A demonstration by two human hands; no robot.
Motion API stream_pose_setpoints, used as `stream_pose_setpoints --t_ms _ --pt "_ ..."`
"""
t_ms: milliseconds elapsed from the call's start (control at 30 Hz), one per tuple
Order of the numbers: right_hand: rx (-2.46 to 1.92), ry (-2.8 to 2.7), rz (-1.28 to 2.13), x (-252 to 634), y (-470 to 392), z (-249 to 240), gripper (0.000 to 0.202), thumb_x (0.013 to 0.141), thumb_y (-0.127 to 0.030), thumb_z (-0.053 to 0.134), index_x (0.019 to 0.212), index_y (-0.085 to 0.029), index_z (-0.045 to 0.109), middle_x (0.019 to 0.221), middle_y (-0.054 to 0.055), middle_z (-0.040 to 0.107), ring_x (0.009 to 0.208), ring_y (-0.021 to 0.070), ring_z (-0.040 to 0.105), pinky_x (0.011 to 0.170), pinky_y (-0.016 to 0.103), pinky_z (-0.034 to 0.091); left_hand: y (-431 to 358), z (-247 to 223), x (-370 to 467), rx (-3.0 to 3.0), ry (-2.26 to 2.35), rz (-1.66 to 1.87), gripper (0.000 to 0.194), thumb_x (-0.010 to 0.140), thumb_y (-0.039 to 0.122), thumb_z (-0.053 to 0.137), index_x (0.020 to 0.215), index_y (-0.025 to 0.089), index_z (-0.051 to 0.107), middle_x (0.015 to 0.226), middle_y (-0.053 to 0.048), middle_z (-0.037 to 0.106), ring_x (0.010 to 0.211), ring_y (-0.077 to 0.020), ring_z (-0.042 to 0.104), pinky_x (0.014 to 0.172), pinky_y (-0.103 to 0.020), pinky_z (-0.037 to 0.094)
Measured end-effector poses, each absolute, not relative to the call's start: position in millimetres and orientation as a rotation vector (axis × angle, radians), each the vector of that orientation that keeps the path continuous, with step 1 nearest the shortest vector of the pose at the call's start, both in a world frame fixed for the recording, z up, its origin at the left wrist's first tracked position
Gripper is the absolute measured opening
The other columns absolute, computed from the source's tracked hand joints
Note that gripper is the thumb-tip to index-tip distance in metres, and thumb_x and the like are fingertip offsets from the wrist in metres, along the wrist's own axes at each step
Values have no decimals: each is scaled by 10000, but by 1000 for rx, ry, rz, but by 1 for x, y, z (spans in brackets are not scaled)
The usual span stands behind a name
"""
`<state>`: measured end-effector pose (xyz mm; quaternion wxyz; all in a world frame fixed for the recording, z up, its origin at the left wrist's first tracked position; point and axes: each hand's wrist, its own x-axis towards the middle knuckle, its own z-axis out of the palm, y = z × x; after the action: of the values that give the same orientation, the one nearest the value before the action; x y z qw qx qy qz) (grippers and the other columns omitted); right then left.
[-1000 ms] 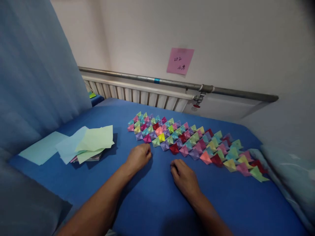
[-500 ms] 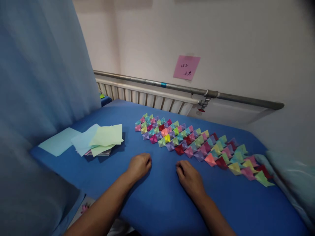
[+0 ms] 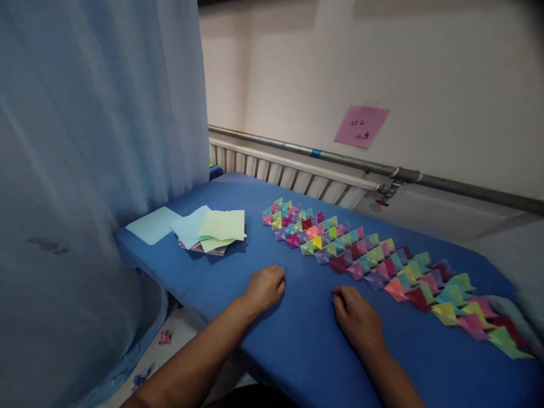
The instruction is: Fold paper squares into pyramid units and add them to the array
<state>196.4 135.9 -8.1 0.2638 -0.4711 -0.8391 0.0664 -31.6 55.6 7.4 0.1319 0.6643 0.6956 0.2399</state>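
In the head view, left hand [image 3: 266, 287] and right hand [image 3: 359, 317] rest loosely clenched on a blue cover [image 3: 304, 334], lower centre — near rows of folded papers [image 3: 376, 256] running from mid-frame to lower right, loose sheets [image 3: 225, 224] left of centre.

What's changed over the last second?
The left hand has drawn back slightly from the folded paper pieces. The view has swung left, bringing a pink object and a purple object into sight below. No pickup or release shows. The right hand, loose paper sheets and pink wall note look unmoved.
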Motion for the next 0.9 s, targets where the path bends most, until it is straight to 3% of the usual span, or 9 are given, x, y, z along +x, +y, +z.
stream_pose_setpoints --t_ms 100,200,333,433,533,900 --pt "-1272 -2286 190 198 128 -7 213 849 -315 395 783 -229 579 804 64 670 731 221 639 646 336 474 31 4 -40 1898 2062 849 172 894 159 478 911 210 642 923 -66 689 843 -187 640 782 -290 491" --pt "-1284 -2285 186 199 120 -8 218 860 -327 401 797 -225 584 816 70 669 739 225 641 654 341 476 -2 3 -64 1844 2154 1025 249 925 152 414 1025 228 629 1062 -91 677 1012 -211 619 911 -339 477" --pt "-1307 -2270 142 200 110 -9 209 858 -312 410 792 -222 586 804 67 663 729 221 629 662 336 466 -40 9 -124 1643 2615 1386 232 926 217 447 1073 222 626 1141 -122 665 1129 -285 575 1016 -450 419" --pt "-1302 -2287 129 199 104 -7 208 861 -288 397 789 -217 578 802 62 655 740 209 620 677 319 459 -49 15 -173 1534 2899 1150 324 912 302 496 1193 181 600 1257 -160 634 1214 -358 518 1009 -511 392" --pt "-1312 -2289 101 199 100 -4 198 851 -257 390 784 -208 570 800 64 649 748 201 609 691 307 449 -45 16 -204 1618 2903 906 399 909 321 479 1249 145 594 1345 -194 592 1245 -395 494 985 -536 385" --pt "-1332 -2273 114 199 98 -4 212 844 -246 378 790 -200 578 806 62 645 749 193 594 693 298 432 -44 15 -222 1717 2804 789 353 902 254 408 1097 232 701 1221 -112 696 1156 -312 590 947 -453 413"
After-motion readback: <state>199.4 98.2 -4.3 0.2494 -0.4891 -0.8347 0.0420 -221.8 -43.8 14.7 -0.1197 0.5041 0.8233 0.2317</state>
